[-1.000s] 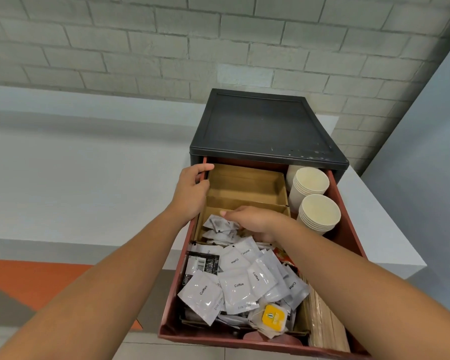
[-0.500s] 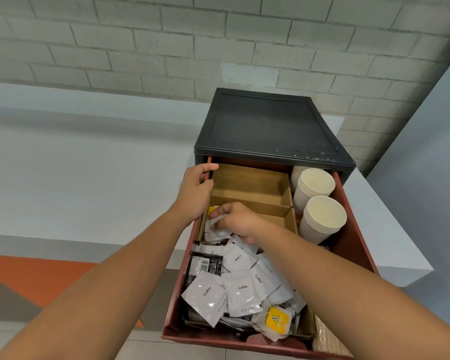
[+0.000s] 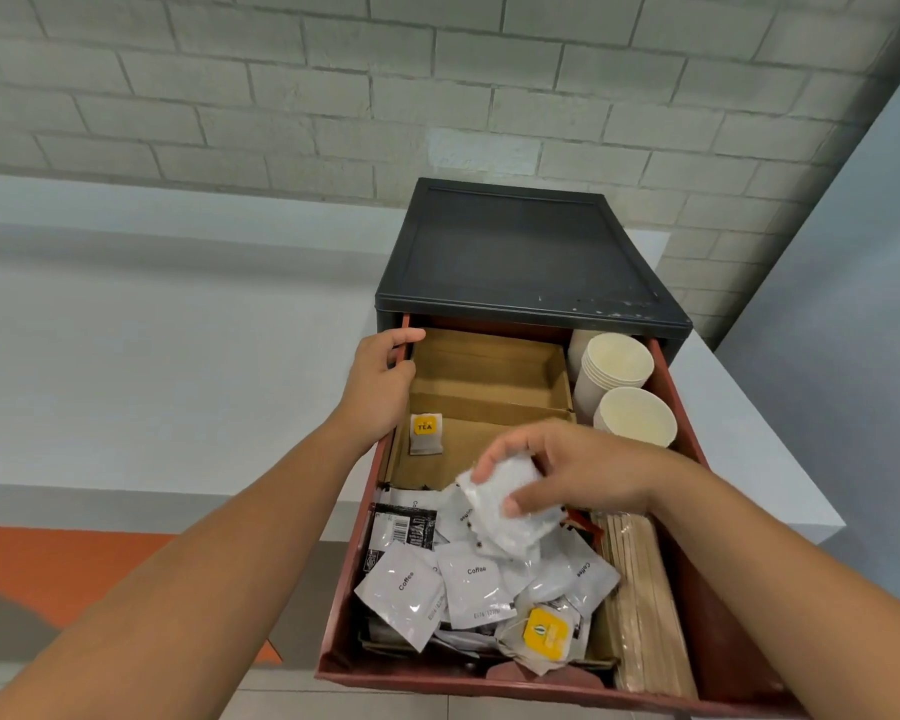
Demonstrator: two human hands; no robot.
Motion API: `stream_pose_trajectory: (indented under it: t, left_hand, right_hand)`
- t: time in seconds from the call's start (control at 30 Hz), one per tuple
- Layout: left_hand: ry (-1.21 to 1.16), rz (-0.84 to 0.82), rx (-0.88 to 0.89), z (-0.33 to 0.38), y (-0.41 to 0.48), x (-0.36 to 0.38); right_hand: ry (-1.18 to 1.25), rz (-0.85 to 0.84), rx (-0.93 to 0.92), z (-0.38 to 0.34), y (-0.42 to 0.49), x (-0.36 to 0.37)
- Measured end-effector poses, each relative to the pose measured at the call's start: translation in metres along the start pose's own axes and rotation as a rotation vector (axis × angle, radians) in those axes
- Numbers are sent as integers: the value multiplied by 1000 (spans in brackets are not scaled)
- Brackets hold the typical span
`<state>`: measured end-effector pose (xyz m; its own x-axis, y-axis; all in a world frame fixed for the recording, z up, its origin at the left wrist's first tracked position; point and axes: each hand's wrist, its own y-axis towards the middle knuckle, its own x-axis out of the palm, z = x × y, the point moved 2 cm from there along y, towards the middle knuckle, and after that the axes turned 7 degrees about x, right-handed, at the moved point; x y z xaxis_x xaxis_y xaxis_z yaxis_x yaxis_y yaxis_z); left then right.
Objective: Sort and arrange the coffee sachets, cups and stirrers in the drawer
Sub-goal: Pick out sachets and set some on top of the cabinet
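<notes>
Fingers [image 3: 510, 449] of R hand [image 3: 578, 470] curl w/ thumb round a bunch of white sachets [image 3: 505, 504], over the coffee sachet pile [image 3: 468, 584] at drawer [image 3: 341, 626] front. L hand [image 3: 383, 381] grips drawer's left wall. One tea sachet [image 3: 426, 433] lies in cardboard divider [image 3: 489, 366], near L hand. Cups [image 3: 619, 363] back right, stirrers [image 3: 645, 589] along right side.
</notes>
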<state>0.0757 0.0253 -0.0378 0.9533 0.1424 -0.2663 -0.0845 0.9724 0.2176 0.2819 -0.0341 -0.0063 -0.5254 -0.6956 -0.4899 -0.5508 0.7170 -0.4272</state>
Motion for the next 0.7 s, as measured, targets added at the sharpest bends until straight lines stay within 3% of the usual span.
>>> stream_pose_trajectory:
  t: [0.13, 0.27, 0.57, 0.7]
  left_hand:
    - [14, 2, 1, 0, -1, 1]
    - [41, 4, 1, 1, -2, 1]
    - [43, 2, -2, 3, -3, 1]
    - [44, 4, -6, 5, -4, 2]
  right_hand:
    - [-351, 14, -85, 13, -6, 27]
    - [-489, 40, -128, 18, -12, 34]
    - [-244, 14, -100, 25, -28, 8]
    - [-63, 225, -33, 34, -16, -1]
